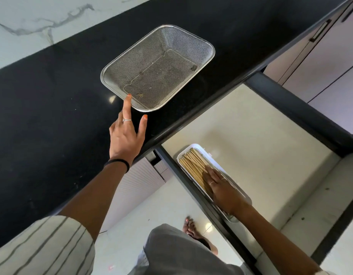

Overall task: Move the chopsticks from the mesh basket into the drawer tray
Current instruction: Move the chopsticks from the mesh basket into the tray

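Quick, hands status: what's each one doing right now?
Left hand: open, holding nothing, index fingertip touching the mesh basket rim.
Right hand: open, fingers flat on the chopsticks in the drawer tray.

One cam only, on my head, wide-angle, so no 2nd view to share w/ anything. It looks fwd and steeply down from above the black counter; straight edges bend toward the frame borders. The counter fills upper left, the open drawer runs lower right, floor at bottom centre. My arms enter from the bottom edge: left hand near frame centre by the mesh basket, right hand lower right over the drawer tray. Both are close to the lens, forearms large in frame. Cabinet fronts sit far top right, small and skewed.
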Motion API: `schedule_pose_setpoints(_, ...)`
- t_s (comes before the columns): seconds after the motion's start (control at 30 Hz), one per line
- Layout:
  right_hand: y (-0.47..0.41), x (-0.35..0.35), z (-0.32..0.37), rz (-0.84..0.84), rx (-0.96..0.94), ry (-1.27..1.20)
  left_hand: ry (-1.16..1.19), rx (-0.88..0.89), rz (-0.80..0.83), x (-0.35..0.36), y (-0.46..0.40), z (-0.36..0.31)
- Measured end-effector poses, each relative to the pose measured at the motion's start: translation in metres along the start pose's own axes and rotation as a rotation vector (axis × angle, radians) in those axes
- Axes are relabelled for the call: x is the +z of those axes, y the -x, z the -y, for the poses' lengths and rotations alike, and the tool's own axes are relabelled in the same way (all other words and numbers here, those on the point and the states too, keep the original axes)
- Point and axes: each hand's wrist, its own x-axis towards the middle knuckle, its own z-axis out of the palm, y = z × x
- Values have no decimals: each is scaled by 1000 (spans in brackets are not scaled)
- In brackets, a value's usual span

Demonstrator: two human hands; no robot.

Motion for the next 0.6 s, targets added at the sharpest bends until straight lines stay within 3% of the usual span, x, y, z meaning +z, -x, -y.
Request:
schedule_pose_setpoints(0.4, 3, 2, -11, 83, -181, -85, -9, -1, 9, 0, 0, 0)
schedule_pose_setpoints(0.6, -1, -2, -4, -45, -107, -169, -14, 6, 11, -2, -1, -1)
